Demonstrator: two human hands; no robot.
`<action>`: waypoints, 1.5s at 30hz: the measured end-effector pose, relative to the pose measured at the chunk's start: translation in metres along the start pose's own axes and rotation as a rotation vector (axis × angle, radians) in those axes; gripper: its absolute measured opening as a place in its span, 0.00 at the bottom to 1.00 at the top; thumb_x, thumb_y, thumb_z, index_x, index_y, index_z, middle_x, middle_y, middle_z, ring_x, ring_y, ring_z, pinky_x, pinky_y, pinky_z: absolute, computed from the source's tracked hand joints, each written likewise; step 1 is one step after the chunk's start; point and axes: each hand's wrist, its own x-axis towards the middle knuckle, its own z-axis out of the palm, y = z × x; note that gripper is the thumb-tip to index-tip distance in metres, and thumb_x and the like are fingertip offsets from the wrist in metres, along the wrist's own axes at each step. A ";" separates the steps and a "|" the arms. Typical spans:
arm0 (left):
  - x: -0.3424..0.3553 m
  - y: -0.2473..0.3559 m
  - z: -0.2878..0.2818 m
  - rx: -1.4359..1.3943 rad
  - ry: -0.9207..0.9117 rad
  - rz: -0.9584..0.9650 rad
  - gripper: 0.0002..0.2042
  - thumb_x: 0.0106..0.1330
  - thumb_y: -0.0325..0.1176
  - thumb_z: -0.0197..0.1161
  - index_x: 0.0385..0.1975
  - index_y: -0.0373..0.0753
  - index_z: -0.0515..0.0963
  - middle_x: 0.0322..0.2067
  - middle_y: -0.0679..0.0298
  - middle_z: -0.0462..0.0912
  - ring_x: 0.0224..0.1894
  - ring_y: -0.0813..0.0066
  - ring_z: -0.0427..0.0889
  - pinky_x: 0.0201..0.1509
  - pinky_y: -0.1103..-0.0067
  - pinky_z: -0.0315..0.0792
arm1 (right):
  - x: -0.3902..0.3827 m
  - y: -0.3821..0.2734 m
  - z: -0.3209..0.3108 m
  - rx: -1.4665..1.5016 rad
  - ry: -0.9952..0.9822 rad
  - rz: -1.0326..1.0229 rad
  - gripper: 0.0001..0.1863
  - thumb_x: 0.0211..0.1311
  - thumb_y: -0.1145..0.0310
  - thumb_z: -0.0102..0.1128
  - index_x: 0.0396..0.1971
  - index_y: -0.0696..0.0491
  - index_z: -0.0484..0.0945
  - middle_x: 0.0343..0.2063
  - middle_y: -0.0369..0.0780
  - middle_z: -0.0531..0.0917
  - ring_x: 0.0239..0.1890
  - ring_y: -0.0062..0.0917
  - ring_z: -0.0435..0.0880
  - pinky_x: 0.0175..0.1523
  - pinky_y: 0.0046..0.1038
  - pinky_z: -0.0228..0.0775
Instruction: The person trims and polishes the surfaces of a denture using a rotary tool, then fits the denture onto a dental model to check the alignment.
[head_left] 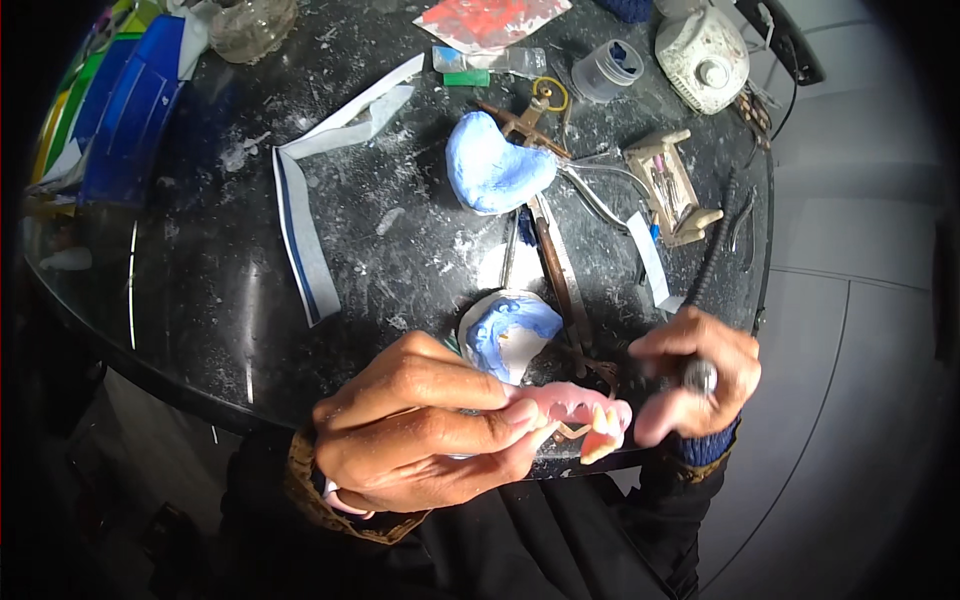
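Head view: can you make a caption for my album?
At a dusty black table, the left hand holds a pink denture and the right hand a silver-ended tool.

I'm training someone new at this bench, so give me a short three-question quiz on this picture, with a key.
1. Multiple choice: which holds the pink denture? a) right hand only; b) left hand only; c) both hands.
2. True or false: the white knobbed box is farther right than the green block.
3. Short answer: what colour is the material on the pale round cast just beyond the left hand?

Key: 1. b. 2. True. 3. Blue.
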 end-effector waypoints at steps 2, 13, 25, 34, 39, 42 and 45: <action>-0.002 0.001 0.003 0.057 0.028 -0.011 0.13 0.38 0.19 0.76 0.25 0.38 0.82 0.28 0.67 0.80 0.22 0.78 0.78 0.23 0.86 0.72 | 0.000 -0.010 0.009 0.079 -0.024 -0.086 0.32 0.27 0.47 0.78 0.28 0.59 0.82 0.18 0.39 0.82 0.18 0.23 0.83 0.22 0.19 0.71; 0.003 -0.003 0.004 0.202 -0.126 0.188 0.13 0.42 0.23 0.74 0.27 0.38 0.78 0.26 0.64 0.73 0.20 0.82 0.73 0.20 0.86 0.66 | -0.007 -0.022 0.021 0.036 0.064 -0.065 0.14 0.39 0.72 0.74 0.29 0.59 0.82 0.19 0.38 0.83 0.15 0.20 0.81 0.19 0.18 0.68; 0.003 -0.002 0.000 -0.139 0.015 -0.145 0.10 0.51 0.23 0.65 0.25 0.38 0.68 0.31 0.57 0.73 0.31 0.75 0.71 0.33 0.82 0.67 | -0.007 -0.021 0.019 0.139 0.122 -0.008 0.12 0.39 0.79 0.66 0.30 0.61 0.83 0.13 0.39 0.79 0.11 0.16 0.75 0.18 0.16 0.63; 0.017 -0.004 0.000 0.610 -0.500 -0.332 0.23 0.50 0.31 0.69 0.45 0.30 0.72 0.45 0.54 0.71 0.47 0.54 0.72 0.49 0.67 0.69 | -0.012 -0.020 0.008 0.115 0.046 -0.019 0.17 0.42 0.73 0.73 0.35 0.60 0.82 0.17 0.39 0.78 0.18 0.22 0.80 0.22 0.20 0.69; 0.012 -0.016 0.004 0.608 -0.504 -0.267 0.20 0.50 0.33 0.70 0.41 0.33 0.73 0.42 0.57 0.73 0.46 0.56 0.72 0.46 0.68 0.69 | -0.015 -0.014 0.015 0.067 0.151 -0.071 0.16 0.43 0.73 0.72 0.36 0.60 0.82 0.19 0.39 0.79 0.18 0.21 0.80 0.23 0.20 0.69; -0.004 -0.019 0.004 0.226 -0.420 -0.514 0.18 0.56 0.29 0.67 0.44 0.32 0.70 0.37 0.53 0.76 0.41 0.60 0.77 0.45 0.72 0.71 | -0.012 -0.013 0.015 -0.007 0.250 -0.009 0.15 0.45 0.78 0.69 0.37 0.61 0.82 0.24 0.40 0.80 0.22 0.22 0.82 0.26 0.21 0.71; -0.005 -0.009 0.011 -0.170 -0.292 -0.676 0.16 0.59 0.23 0.63 0.46 0.32 0.68 0.40 0.51 0.78 0.42 0.71 0.80 0.45 0.77 0.73 | -0.011 -0.016 0.014 0.000 0.153 -0.022 0.16 0.48 0.77 0.67 0.40 0.60 0.82 0.24 0.40 0.79 0.22 0.23 0.82 0.26 0.21 0.71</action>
